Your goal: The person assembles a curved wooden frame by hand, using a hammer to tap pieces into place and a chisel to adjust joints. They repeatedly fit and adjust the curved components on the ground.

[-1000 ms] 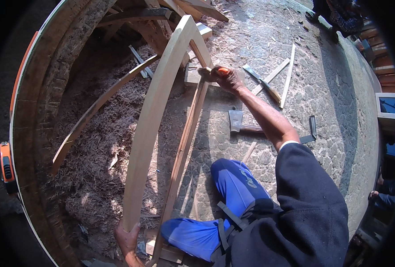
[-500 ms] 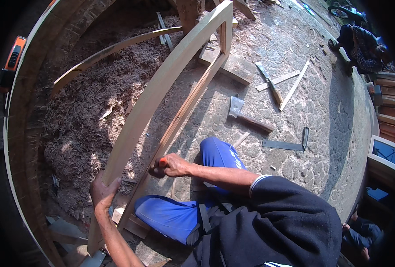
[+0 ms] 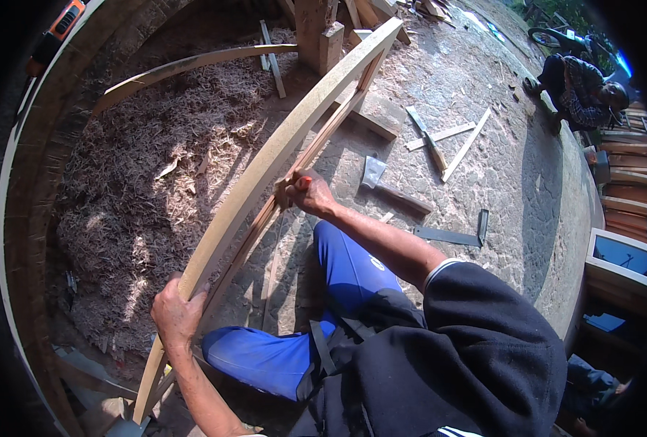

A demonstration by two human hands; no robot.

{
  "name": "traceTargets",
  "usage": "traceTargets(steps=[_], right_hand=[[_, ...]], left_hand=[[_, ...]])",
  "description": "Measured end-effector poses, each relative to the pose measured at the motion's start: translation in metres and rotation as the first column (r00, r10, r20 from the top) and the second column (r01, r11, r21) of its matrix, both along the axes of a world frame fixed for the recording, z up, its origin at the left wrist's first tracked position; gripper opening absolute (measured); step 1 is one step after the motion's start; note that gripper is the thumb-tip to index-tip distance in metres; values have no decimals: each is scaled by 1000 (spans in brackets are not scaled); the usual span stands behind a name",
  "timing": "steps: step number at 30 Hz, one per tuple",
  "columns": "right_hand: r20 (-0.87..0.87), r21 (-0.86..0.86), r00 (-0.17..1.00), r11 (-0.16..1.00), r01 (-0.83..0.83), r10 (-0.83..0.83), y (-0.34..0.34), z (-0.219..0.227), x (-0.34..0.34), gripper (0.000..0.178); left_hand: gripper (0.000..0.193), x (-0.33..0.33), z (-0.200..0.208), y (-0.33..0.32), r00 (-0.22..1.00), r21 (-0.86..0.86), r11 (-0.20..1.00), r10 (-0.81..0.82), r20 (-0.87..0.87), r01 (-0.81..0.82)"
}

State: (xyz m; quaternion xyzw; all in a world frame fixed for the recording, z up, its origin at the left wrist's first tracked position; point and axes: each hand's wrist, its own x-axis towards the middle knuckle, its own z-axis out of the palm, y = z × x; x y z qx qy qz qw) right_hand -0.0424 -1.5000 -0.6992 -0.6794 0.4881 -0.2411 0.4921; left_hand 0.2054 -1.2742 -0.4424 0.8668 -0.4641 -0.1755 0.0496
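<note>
A long curved wooden frame [image 3: 265, 171] runs from the lower left up to the top centre, its broad top edge bowed and a thinner strip fixed beneath it. The left hand [image 3: 175, 312] is wrapped around the broad edge near its lower end, fingers closed over the wood. The right hand [image 3: 309, 192] is clenched on a small tool with an orange tip [image 3: 304, 181], pressed against the thin strip about halfway along (the tool itself is mostly hidden in the fist). To the left of the frame lies a deep bed of wood shavings [image 3: 141, 197], bounded by a curved wooden wall [image 3: 28, 182]; one more bent strip [image 3: 185, 67] lies across the shavings near the top. To the right the stone floor [image 3: 513, 167] has open room, with one hatchet [image 3: 392, 186], one metal square [image 3: 458, 234], one chisel-like tool [image 3: 425, 138] and two thin slats [image 3: 465, 146] spread well apart. The blue trouser leg [image 3: 341, 266] rests just beside the frame. Another person [image 3: 578, 87] sits at the far upper right edge.
</note>
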Motion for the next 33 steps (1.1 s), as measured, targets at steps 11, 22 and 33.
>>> traceTargets(steps=[11, 22, 33], right_hand=[[-270, -434, 962, 897, -80, -45, 47, 19, 22, 16], [89, -34, 868, 872, -488, 489, 268, 37, 173, 29], [-173, -10, 599, 606, -795, 782, 399, -19, 249, 18]], left_hand=[[94, 114, 0, 139, 957, 82, 955, 281, 67, -286], [83, 150, -10, 193, 903, -47, 914, 406, 141, -403], [109, 187, -21, 199, 880, 41, 883, 470, -72, -468]])
